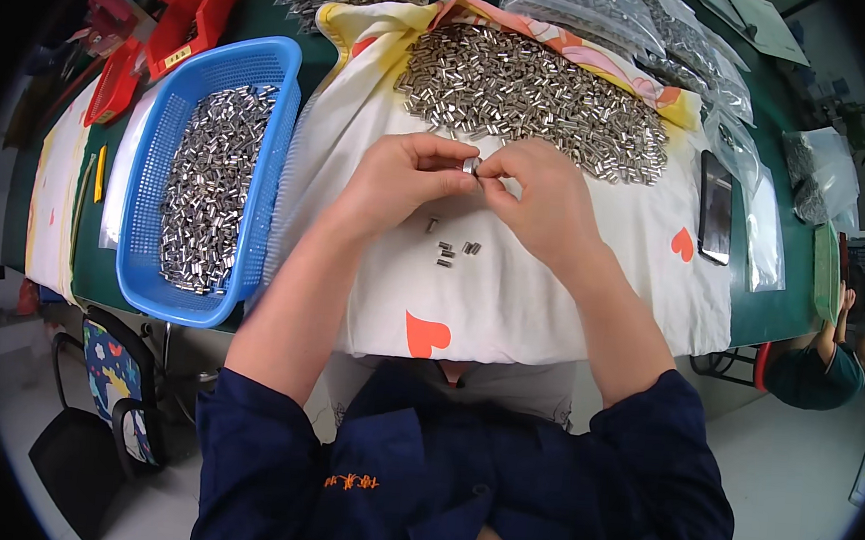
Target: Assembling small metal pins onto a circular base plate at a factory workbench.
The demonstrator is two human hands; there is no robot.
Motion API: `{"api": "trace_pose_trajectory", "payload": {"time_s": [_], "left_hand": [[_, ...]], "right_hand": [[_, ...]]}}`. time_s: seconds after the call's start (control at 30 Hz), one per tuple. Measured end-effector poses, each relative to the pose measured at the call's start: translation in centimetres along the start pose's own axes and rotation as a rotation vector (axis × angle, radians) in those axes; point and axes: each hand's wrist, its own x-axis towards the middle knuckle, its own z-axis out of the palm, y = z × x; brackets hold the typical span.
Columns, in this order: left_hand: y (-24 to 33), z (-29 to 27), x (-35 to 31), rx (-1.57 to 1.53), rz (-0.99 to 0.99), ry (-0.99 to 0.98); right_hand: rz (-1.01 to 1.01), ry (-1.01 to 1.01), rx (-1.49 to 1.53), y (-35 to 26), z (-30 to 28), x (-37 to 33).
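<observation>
Over the white cloth [540, 308], my two hands meet fingertip to fingertip. Between the thumb and forefinger of my left hand [407, 180] is a small shiny metal sleeve [471, 165]. My right hand [543, 199] is closed in a pinch at the sleeve's right side; whether it grips the same piece or another is hidden by the fingers. Several loose metal sleeves [445, 253] lie on the cloth just below my hands. Beyond them spreads a large heap of the same small sleeves [525, 91].
At left stands a blue plastic basket [283, 139] holding many metal sleeves. Red bins [192, 12] sit behind it. A phone [716, 210] lies at the cloth's right edge. Bags of metal parts [581, 10] line the back. Another person [817, 372] is at the far right.
</observation>
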Motion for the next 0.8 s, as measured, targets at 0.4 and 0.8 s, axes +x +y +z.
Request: {"api": "trace_pose_trajectory", "payload": {"time_s": [0.4,0.8], "left_hand": [[0.6,0.1,-0.4,0.050,-0.042,-0.091],[0.4,0.3,-0.2,0.116,-0.027,-0.139]], "right_hand": [[0.405,-0.302,0.525,1.2,-1.2,0.8],[0.161,0.043,-0.237,3.7,1.9,0.7]]}}
